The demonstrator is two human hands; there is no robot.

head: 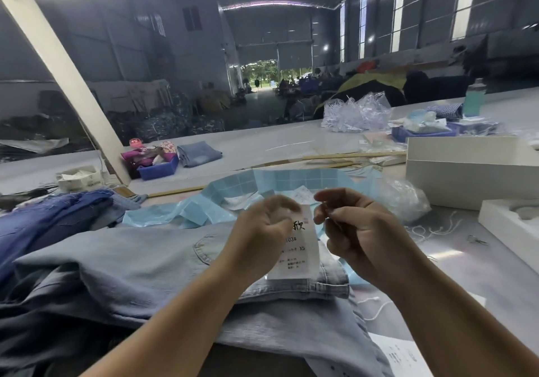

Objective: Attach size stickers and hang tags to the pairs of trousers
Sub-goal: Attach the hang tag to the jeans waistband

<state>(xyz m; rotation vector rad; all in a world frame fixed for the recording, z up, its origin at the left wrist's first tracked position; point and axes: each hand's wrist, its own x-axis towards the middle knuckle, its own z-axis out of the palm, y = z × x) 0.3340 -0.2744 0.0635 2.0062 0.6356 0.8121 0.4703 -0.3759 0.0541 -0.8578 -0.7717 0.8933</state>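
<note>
Paper sheet (402, 353): white, printed, at near edge of table by my R forearm, partly under denim.
Trousers (140, 263): light-blue pair laid flat across table right in front of me; back pocket seam shows, waistband end lies under the tag.
Dark jeans pile (49, 219): deeper blue, stacked at my L, touching the light pair.
L hand (262, 228): raised over trousers, fingers curled, pinching top of hang tag; fingertips blurred.
Hang tag (297, 254): white card w/ black print, "XS" legible, hangs upright from my L hand, lower edge just over the waistband.
R hand (353, 225): just beside tag, thumb + forefinger pinched together, other fingers curled. Whether sth thin sits in the pinch: cannot tell.
String bits (434, 231): white, loose on table to R of my R hand.
Sticker sheets (262, 187): pale-blue gridded backing paper, crumpled, behind my hands, touching far edge of trousers.
Clear plastic bag (408, 199): crumpled, R of the blue sheets.
White boxes (466, 172): two stacked at R, w/ a white moulded tray nearer, at R edge.
Wooden sticks (350, 156): lying flat, mid-table, beyond the sheets.
Blue bin (159, 169): far L-centre, holds pink/purple items; folded jeans (198, 153) just beside it.
Plastic fastener heap (355, 111): clear, far R-centre, near second blue tray (420, 131).
Background: large hall, open doorway at far end.
</note>
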